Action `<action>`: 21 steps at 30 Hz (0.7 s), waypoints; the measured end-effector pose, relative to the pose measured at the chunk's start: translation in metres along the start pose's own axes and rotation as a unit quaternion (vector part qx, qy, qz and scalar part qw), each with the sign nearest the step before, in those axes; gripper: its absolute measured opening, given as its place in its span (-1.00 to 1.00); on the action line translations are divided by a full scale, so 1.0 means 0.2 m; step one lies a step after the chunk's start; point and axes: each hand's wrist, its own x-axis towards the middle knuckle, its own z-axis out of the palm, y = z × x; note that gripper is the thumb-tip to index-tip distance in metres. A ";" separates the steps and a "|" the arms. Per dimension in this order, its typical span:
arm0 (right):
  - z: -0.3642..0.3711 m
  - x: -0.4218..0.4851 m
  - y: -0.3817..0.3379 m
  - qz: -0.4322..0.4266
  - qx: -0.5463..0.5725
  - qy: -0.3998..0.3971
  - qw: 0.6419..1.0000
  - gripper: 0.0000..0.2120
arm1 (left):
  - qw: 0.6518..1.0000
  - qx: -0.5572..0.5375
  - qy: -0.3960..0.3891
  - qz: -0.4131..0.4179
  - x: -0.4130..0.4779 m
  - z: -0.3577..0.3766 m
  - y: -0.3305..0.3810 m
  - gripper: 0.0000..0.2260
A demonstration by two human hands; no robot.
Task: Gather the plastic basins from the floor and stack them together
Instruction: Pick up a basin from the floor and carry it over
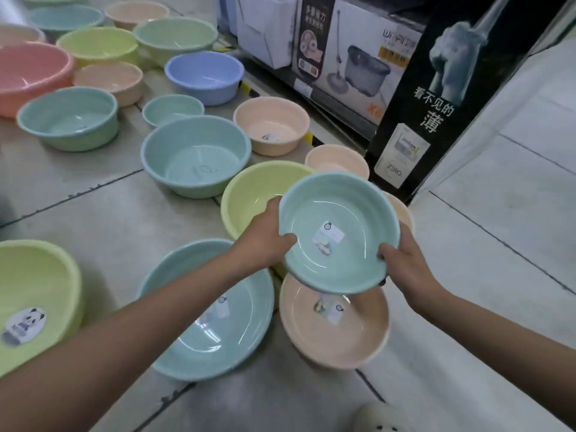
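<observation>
Aloft, the mint basin (339, 232) tilts its mouth toward the person, left hand (265, 241) and right hand (405, 260) gripping opposite rim edges; a peach basin (336, 335) lies just below them.

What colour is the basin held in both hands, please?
The basin is pale teal; best in head view.

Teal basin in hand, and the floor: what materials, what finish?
Teal basin: looks like glossy moulded plastic; curved light streaks inside, thin rolled rim, paper label stuck inside. Floor: pale tiles, probably ceramic or stone, fairly matt; dark joints show.
</observation>
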 end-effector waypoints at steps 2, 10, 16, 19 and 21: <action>-0.14 0.14 0.05 0.017 0.006 0.028 0.999 -0.49 | 1.000 0.004 -0.021 0.004 0.17 0.13 0.07 -0.40; -0.56 0.76 0.24 0.055 0.019 0.098 0.993 -0.59 | 0.999 0.005 -0.006 -0.045 0.81 0.64 0.28 -0.70; -0.65 1.04 0.43 0.102 0.007 0.065 0.993 -0.65 | 0.995 0.075 -0.046 -0.053 1.12 0.85 0.25 -0.68; -0.63 1.08 0.51 0.118 0.011 0.053 0.992 -0.65 | 0.986 0.148 -0.055 -0.052 1.18 0.88 0.19 -0.67; -0.62 1.08 0.53 0.122 0.005 0.052 0.991 -0.67 | 0.978 0.192 -0.057 -0.052 1.19 0.88 0.16 -0.66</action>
